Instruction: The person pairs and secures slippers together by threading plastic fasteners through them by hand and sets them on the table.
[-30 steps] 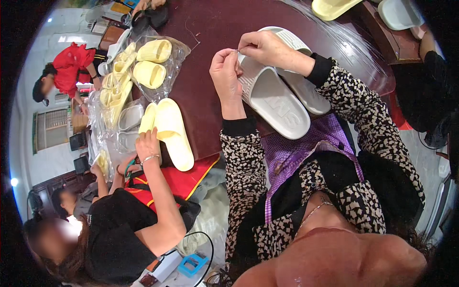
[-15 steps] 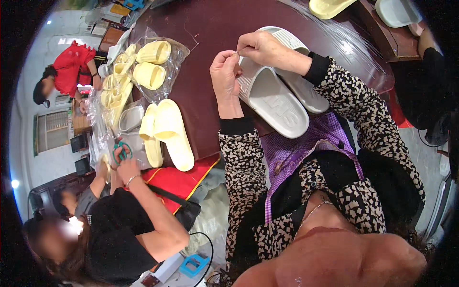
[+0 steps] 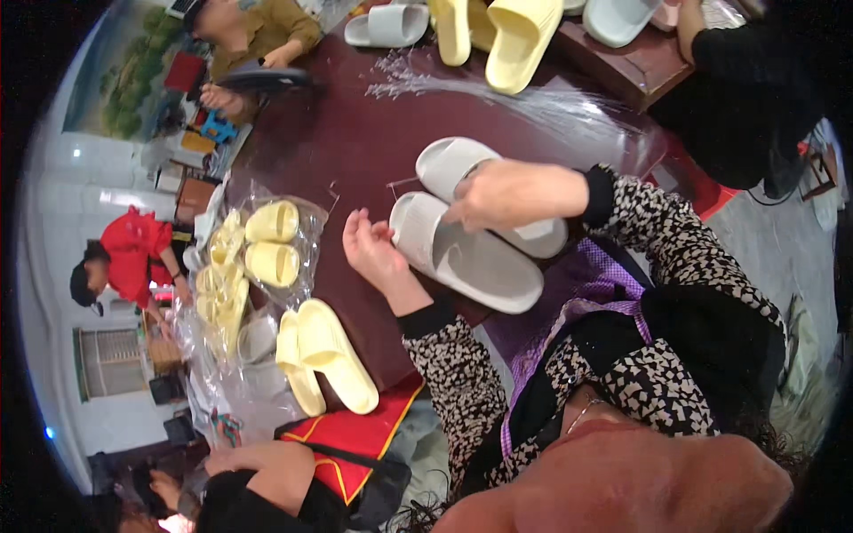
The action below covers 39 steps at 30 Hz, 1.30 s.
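Observation:
A pair of light grey slippers [image 3: 484, 271] lies side by side on the dark red table in front of me, toes pointing away. A thin tie [image 3: 396, 185] sticks out between their toe ends. My left hand [image 3: 373, 253] is beside the near slipper's toe end, palm partly up, its fingers loosely curled and apart, with nothing in them. Over the straps of the pair is my right hand [image 3: 515, 195], slightly blurred. One finger points down at the near slipper's strap edge; the other fingers are mostly hidden, so their grip cannot be made out.
Yellow slippers [image 3: 338, 355] lie to the left, beside bagged yellow pairs [image 3: 274, 244]. A bundle of thin clear ties [image 3: 533, 102] spreads across the far side, near more yellow slippers [image 3: 524, 40] and a grey slipper [image 3: 388, 27]. Co-workers stand left [image 3: 133, 258], far left and right.
My hands, pinched together at the slippers' toe end before, have parted. My left hand has opened, and the right has moved over the straps. The view has shifted, showing more of the table's far side.

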Available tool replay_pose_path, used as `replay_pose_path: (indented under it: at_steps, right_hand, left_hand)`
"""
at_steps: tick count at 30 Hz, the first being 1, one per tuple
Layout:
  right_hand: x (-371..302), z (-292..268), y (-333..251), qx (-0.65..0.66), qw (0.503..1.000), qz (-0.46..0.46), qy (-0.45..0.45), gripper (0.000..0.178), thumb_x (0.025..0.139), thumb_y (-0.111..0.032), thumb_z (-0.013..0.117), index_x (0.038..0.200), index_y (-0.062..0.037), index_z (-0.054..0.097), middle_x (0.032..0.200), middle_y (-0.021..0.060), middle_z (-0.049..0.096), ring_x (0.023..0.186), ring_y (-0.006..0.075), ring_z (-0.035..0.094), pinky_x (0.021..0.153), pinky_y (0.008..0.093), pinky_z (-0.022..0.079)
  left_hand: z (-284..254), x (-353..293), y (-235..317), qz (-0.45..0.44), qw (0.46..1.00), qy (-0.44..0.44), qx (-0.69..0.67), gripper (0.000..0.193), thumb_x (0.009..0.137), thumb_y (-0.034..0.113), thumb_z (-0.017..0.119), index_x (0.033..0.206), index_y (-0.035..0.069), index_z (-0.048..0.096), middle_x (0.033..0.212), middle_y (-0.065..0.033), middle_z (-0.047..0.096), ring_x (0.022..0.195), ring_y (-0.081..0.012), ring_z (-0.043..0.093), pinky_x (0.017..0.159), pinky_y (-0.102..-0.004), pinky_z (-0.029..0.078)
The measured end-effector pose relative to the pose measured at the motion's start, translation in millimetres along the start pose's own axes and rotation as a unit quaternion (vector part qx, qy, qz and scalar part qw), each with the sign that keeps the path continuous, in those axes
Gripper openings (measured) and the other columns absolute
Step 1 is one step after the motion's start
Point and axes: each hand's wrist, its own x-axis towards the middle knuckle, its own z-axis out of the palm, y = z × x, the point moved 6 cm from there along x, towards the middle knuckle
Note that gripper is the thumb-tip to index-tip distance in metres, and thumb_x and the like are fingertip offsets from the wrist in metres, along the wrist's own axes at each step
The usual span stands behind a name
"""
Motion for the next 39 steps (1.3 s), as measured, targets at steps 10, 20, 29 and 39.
replay_pose_path:
  at_steps: [10,20,29,39]
  right_hand:
    - [-5.6,30.8,31.4,-0.12,0.992,0.032,-0.001,0.016,0.075,-0.017,0.059,0.075,-0.0012,0.057,0.067,0.0155,0.06,0.067,0.0309,0.063,0.063,0.0399,0.05]
    - [-12.2,-108.4,93.9,-0.38,0.896,0.225,0.04,0.015,0.082,-0.011,0.058,0.082,0.0021,0.065,0.07,0.0167,0.064,0.07,0.03,0.066,0.064,0.0396,0.053]
    - [-32.7,-300.1,135.0,-0.316,0.842,0.365,0.239,0.016,0.085,-0.01,0.051,0.088,-0.001,0.063,0.075,0.0102,0.063,0.067,0.019,0.061,0.065,0.0326,0.051]
    - [-76.3,-103.6,175.4,-0.185,0.964,0.151,0.116,0.019,0.081,-0.015,0.062,0.097,-0.0083,0.067,0.093,0.0127,0.067,0.074,0.0253,0.063,0.073,0.0328,0.054]
  left_hand:
    - [-11.7,-0.9,-0.8,0.028,0.998,0.055,0.011,0.015,0.086,0.002,0.05,0.1,0.001,0.054,0.086,-0.0062,0.061,0.055,-0.0094,0.051,0.049,-0.0213,0.042]
    - [-7.4,-2.4,-13.5,0.002,1.0,0.021,0.021,0.019,0.086,0.003,0.05,0.104,0.002,0.052,0.087,-0.0084,0.06,0.058,-0.0121,0.051,0.052,-0.0261,0.042]
    - [2.9,-0.4,-15.2,-0.018,0.999,-0.012,0.029,0.019,0.086,0.002,0.051,0.105,0.002,0.051,0.084,-0.0097,0.06,0.057,-0.0126,0.052,0.051,-0.0269,0.043]
    - [-0.2,-2.6,-20.3,-0.04,0.995,-0.054,0.067,0.016,0.088,0.004,0.053,0.103,0.002,0.053,0.083,-0.0099,0.062,0.056,-0.0119,0.053,0.049,-0.0257,0.043]
